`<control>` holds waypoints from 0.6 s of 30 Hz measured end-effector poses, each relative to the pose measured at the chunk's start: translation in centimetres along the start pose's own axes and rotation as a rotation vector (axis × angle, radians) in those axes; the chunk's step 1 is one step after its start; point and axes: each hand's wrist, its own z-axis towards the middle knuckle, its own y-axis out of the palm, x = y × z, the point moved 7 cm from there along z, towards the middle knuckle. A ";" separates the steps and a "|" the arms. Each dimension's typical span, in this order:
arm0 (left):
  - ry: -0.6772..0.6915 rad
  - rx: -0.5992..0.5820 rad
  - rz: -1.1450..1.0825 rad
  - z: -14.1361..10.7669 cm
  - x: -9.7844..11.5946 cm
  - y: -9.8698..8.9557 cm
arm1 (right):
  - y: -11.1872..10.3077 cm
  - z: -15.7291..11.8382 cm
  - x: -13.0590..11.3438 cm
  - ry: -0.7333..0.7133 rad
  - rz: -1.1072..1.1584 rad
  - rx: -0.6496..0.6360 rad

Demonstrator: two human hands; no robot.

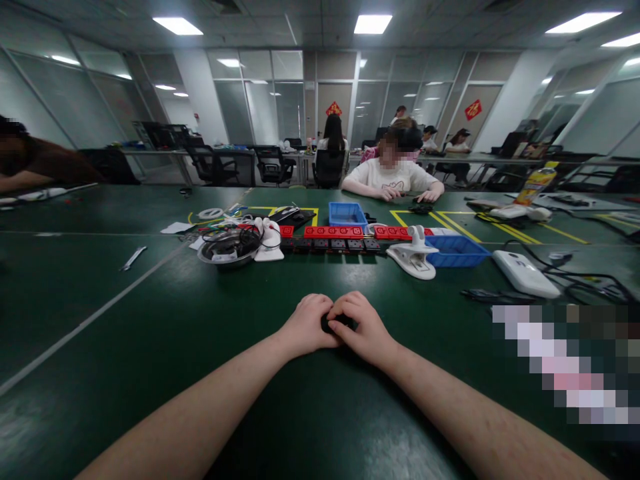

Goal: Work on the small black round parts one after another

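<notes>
My left hand [311, 323] and my right hand [361, 325] meet over the green table [240, 413], in the middle of the view. Between them is a small black object [347, 321], mostly covered by my fingers, so its kind cannot be made out. The fingers of my left hand curl round its left side. On the right, my thumb and fingers close on it from the other side. The fingertips of both hands are close together or touching.
Beyond my hands stand a metal bowl [231, 259] of cables, red power strips [334, 232], a white clamp [414, 257] and a blue tray [457, 253]. A wrench [133, 259] lies left, a white device [526, 273] right. A person [395, 175] sits opposite.
</notes>
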 end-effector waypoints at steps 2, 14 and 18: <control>-0.006 0.000 -0.009 0.1 0.0 -0.1 | 0.0 -0.1 0.0 0.003 0.044 0.001; 0.046 -0.079 -0.028 -0.1 0.1 0.2 | 0.0 -0.2 -0.4 0.005 0.114 -0.045; -0.014 -0.037 -0.045 -0.3 0.0 -0.1 | -0.7 -0.2 -0.4 0.021 0.012 0.054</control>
